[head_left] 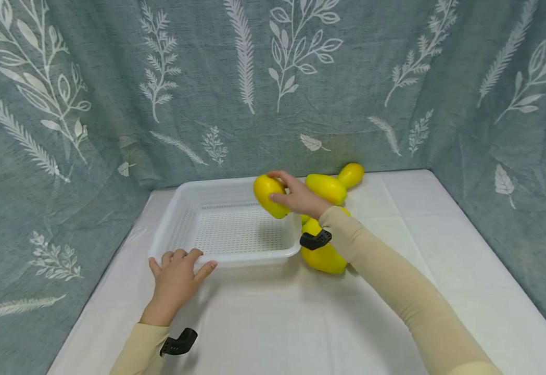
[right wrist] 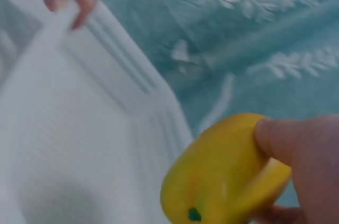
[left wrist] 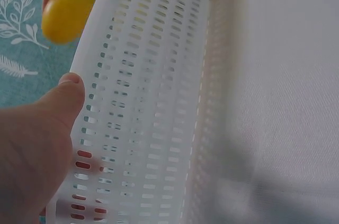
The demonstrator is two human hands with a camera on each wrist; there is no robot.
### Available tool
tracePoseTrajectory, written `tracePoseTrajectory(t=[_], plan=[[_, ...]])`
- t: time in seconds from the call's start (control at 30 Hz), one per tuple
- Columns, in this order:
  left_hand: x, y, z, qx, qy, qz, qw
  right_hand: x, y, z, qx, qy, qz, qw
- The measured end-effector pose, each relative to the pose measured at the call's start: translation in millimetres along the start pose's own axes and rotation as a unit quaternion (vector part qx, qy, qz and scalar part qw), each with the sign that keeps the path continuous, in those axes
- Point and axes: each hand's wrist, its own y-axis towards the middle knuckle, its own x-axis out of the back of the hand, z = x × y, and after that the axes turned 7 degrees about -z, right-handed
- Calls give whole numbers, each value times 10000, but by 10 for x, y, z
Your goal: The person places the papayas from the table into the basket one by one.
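A yellow mango (head_left: 268, 197) is held by my right hand (head_left: 302, 197) above the right side of a white perforated plastic basket (head_left: 249, 256). In the right wrist view, the thumb presses on the side of the mango (right wrist: 212, 171), whose small green stem end shows. My left hand (head_left: 174, 285) grips the basket's near left corner. Its thumb lies on the outer wall, and its fingers show through the slots of the basket (left wrist: 143, 91) in the left wrist view. No fruit shows inside the basket in the head view.
Right of the basket lie more yellow fruits: a big one (head_left: 324, 259) partly behind the right forearm, another (head_left: 326, 188) farther back and a small one (head_left: 351, 175) beside it. White cloth covers the table (head_left: 263, 323). A grey-green leaf-patterned curtain (head_left: 198, 88) encloses the back and sides.
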Motion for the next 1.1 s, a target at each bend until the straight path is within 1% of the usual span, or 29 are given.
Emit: tracePoseTrajectory(t=[0.13, 0.27, 0.37, 0.5, 0.6, 0.7, 0.8, 0.9, 1.0, 1.1], plan=[[1, -5, -3, 18, 3, -17, 10000, -444, 86, -1, -161, -350, 265, 9989], [-10, 1, -14, 87, 35, -11, 10000, -774, 113, -85, -528, -684, 478, 9951], [-20, 1, -13, 102, 71, -36, 9999, -927, 119, -154, -752, -947, 533, 9912], [-17, -6, -15, 81, 89, -69, 9999, -1030, 134, -200, -993, -1270, 569, 9853], [-4, -11, -4, 93, 83, -101, 9999, -1061, 156, -190, -1139, -1297, 615, 9831], [-4, 0, -14, 83, 81, -112, 9999, -1040, 149, -170, -1195, -1241, 637, 9830], [-8, 11, -19, 97, 49, -64, 9999, -1014, 126, -157, -1149, -1167, 614, 9846], [-9, 15, -24, 125, 22, 20, 9999, -955, 97, -152, -960, -1092, 508, 9881], [-5, 11, -26, 142, 35, 52, 9999, -817, 68, -139, -675, -993, 371, 9921], [1, 3, -22, 117, 44, -4, 9999, -552, 7, -81, -489, -794, 222, 9954]])
